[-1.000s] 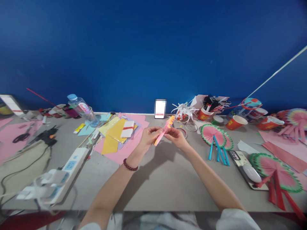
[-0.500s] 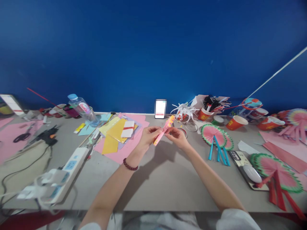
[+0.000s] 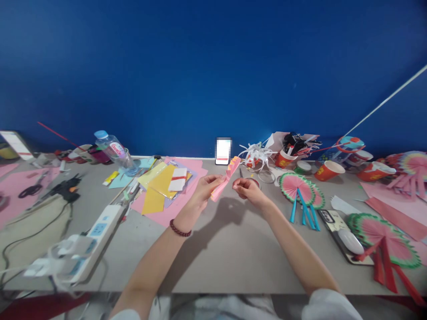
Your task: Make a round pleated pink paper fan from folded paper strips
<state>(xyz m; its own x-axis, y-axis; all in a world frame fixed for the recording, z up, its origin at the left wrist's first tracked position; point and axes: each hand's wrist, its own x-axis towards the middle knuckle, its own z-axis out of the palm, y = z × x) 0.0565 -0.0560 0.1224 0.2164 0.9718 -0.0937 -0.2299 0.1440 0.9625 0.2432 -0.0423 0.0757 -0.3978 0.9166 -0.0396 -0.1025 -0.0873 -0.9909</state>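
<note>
My left hand (image 3: 203, 189) is closed on the lower end of a pleated pink paper strip (image 3: 228, 174) with a zigzag yellow top. It holds the strip tilted up to the right above the grey table (image 3: 220, 249). My right hand (image 3: 247, 190) is just right of the strip, apart from it, with its fingers curled into a pinch. A thin dark tip pokes up above its fingers; I cannot make out what it is.
A stack of yellow and pink sheets (image 3: 160, 184) lies to the left, with a water bottle (image 3: 115, 151), a glue gun (image 3: 65, 189) and a power strip (image 3: 96, 231). On the right are pink-green paper fans (image 3: 298, 189), red cups (image 3: 328, 170) and a white mouse (image 3: 350, 240). A phone (image 3: 223, 151) leans on the blue wall.
My right hand has let go of the strip and drawn a little to the right. My left hand has raised the strip and tilted it slightly.
</note>
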